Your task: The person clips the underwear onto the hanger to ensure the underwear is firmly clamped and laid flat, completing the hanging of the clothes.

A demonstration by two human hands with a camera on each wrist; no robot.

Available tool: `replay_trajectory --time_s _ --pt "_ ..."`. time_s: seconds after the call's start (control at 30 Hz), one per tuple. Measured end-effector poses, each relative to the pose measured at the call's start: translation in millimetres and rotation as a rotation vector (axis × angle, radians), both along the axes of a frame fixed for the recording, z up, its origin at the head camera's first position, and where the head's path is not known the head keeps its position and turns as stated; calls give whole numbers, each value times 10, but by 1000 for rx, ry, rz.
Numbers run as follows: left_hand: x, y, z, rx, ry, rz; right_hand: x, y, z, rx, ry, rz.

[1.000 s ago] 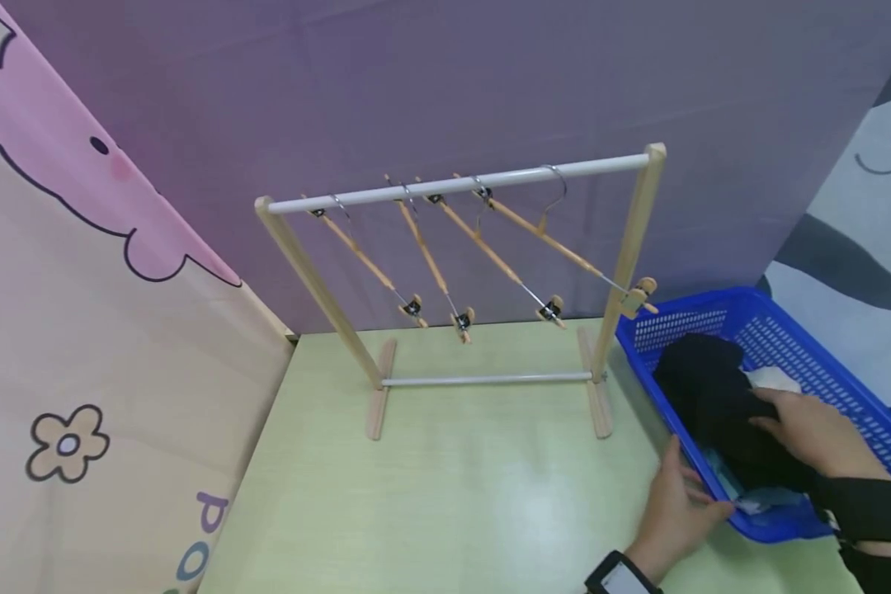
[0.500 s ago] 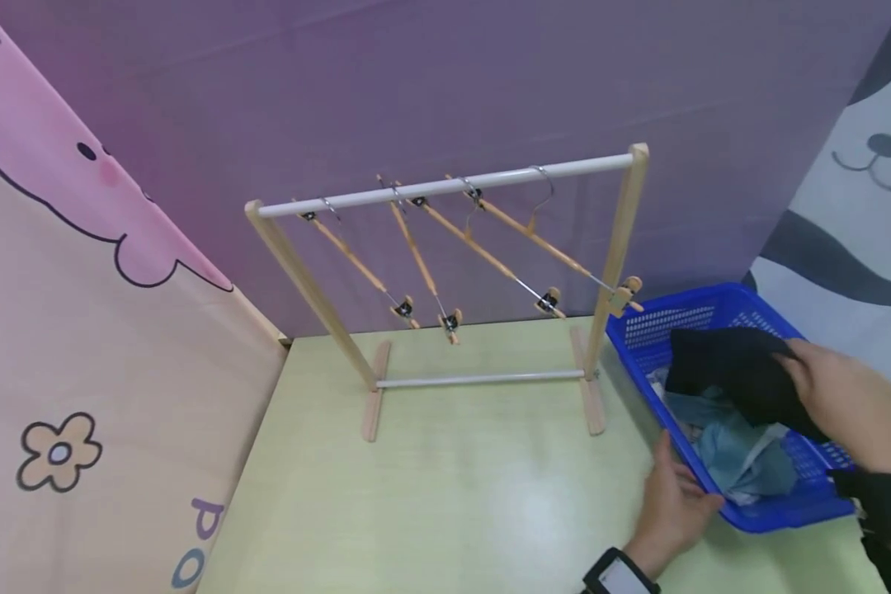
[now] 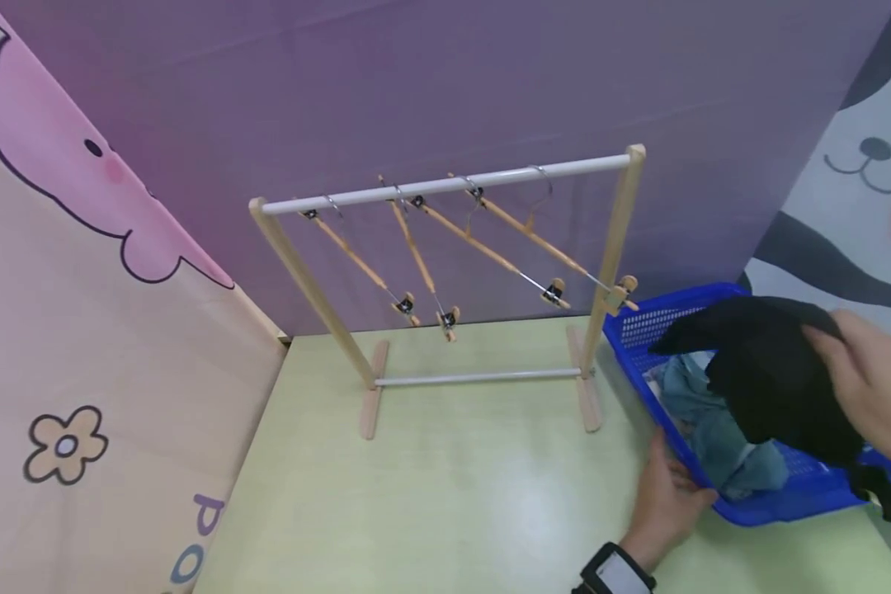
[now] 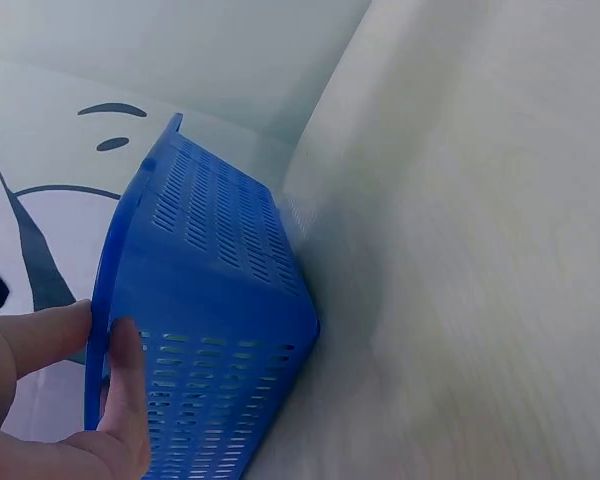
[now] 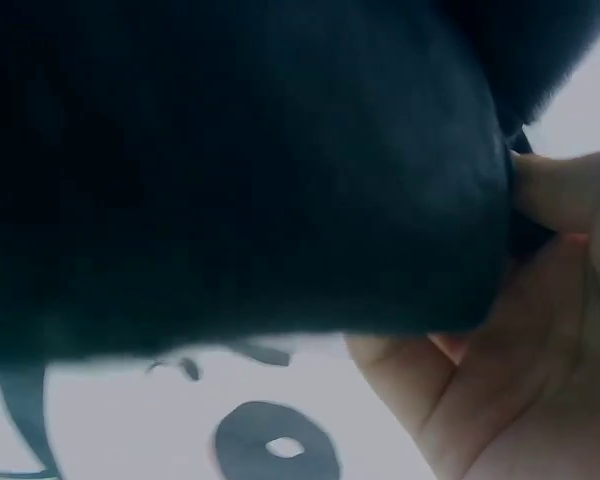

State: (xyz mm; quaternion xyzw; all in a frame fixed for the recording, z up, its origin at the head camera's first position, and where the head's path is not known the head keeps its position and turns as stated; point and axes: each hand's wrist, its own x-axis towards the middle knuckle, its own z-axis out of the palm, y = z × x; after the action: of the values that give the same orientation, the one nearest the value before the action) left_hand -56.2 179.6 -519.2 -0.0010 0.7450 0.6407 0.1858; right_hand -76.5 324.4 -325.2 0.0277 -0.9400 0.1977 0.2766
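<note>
My right hand pinches a black cloth garment and holds it over the blue plastic basket at the right. In the right wrist view the dark fabric fills most of the picture, gripped between thumb and fingers. My left hand holds the basket's near left rim. The left wrist view shows that thumb and fingers pinching the rim from both sides. Inside the basket lie crumpled blue-green clothes, partly hidden by the black garment.
A wooden rack with a white top rail stands on the pale green table, left of the basket. Several wooden clip hangers hang from it. A purple backdrop rises behind, with printed sheets on both sides.
My right hand has lifted the black garment up and to the right out of the basket, uncovering the blue-green clothes. My left hand has stayed on the rim.
</note>
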Motion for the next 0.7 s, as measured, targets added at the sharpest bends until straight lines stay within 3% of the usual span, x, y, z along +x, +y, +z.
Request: replay_trajectory --time_s 0.13,0.23,0.33,0.47,0.57,0.7 --pt "-1 -48 -28 3 54 -44 147 -194 13 31 -98 55" --pt "-10 -179 -48 23 108 -67 209 -312 -93 57 -191 102" --pt "-84 -377 -52 30 114 15 228 -381 -277 -3 -336 153" --pt "-295 -709 -46 32 172 206 204 -414 -525 -138 -518 210" --pt "-444 -952 -19 5 334 245 170 -426 -671 -198 -554 268" --pt "-559 -1209 64 -101 602 195 116 -476 -805 -255 -582 326"
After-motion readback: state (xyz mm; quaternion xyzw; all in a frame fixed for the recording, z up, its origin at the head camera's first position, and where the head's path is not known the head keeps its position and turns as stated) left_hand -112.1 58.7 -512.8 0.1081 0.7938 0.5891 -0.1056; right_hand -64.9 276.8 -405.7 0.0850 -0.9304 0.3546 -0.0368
